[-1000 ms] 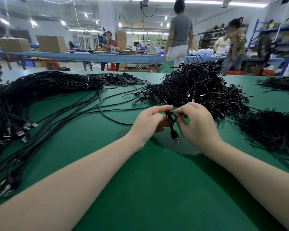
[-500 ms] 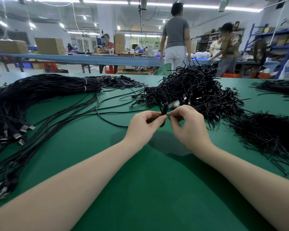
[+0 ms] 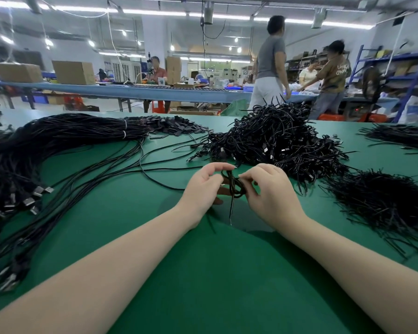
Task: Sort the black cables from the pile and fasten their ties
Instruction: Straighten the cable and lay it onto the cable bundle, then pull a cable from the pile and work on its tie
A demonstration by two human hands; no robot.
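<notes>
My left hand (image 3: 204,186) and right hand (image 3: 267,189) pinch the coiled cable (image 3: 234,186); I should keep this grip firm while cinching its tie.

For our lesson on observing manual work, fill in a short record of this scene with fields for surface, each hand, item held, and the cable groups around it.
surface: green table
left hand: fingers curled on the coiled cable
right hand: pinches the same coil
item held: small black coil, one end hanging down
centre pile: tangled coiled cables, behind the hands
left bundle: long cables, white ties
right heap: thin black strands, kind unclear
</notes>
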